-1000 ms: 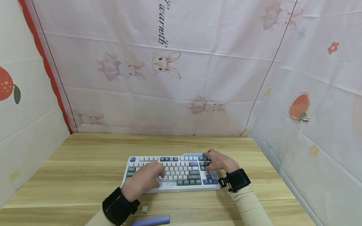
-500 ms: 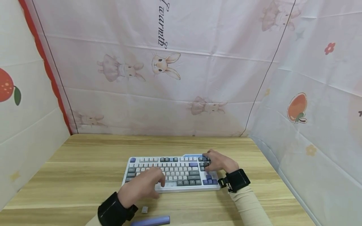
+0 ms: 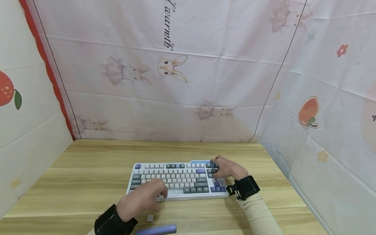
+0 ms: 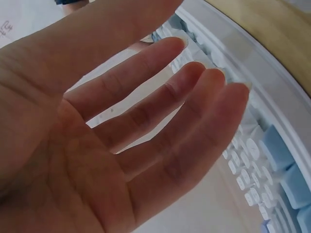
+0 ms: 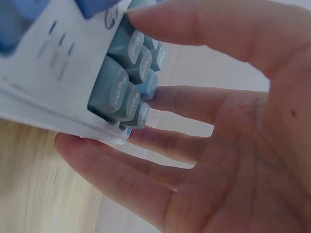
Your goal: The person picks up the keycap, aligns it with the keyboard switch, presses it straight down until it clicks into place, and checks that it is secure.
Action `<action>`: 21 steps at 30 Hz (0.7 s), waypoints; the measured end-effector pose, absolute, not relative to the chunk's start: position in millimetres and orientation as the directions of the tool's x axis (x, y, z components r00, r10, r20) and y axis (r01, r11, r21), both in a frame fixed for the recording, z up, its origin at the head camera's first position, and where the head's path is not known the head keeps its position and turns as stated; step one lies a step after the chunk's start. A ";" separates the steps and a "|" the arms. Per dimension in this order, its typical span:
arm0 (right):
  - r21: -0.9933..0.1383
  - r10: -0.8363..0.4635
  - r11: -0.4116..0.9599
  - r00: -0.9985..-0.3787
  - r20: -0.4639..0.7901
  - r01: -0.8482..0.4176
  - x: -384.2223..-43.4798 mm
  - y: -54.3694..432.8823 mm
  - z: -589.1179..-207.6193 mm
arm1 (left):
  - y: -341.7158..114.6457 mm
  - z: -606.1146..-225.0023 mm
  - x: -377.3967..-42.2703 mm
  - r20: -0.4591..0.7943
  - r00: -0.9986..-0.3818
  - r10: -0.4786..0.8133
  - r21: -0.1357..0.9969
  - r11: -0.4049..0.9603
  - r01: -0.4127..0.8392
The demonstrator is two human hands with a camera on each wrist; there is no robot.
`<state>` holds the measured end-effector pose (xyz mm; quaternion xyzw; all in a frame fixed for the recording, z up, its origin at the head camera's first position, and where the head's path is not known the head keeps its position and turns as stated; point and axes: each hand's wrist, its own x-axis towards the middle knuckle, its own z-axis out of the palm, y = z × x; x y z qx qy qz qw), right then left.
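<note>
A white keyboard (image 3: 188, 196) with white, grey and purple keys lies on the wooden table. Its right end is held by my right hand (image 3: 230, 168). In the right wrist view the thumb (image 5: 170, 22) lies at the dark keys, while the other fingers reach along the edge. My left hand (image 3: 142, 197), its palm bare in the left wrist view, hovers at the keyboard's front left with loosely bent fingers (image 4: 194, 145). Just below that hand sits a small light grey keycap (image 3: 150, 218). A long purple bar (image 3: 157, 229), shaped like a space bar, lies nearer the front.
The wooden table (image 3: 88, 163) is enclosed by printed cloth at the back (image 3: 188, 124) and on both sides. A pale strip shows at the keyboard's front row, left of the grey keys.
My left hand has drawn back from over the keys, moving left and toward the front edge. The right hand stays at the keyboard's right end.
</note>
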<state>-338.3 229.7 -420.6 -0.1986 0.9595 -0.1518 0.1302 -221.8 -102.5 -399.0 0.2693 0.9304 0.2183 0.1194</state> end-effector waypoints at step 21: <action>-0.368 -0.432 0.864 -0.881 -0.192 -0.343 -339.4 229.7 -420.8 | -112.1 -409.3 -216.3 -0.138 -0.785 0.604 0.445 0.746 0.496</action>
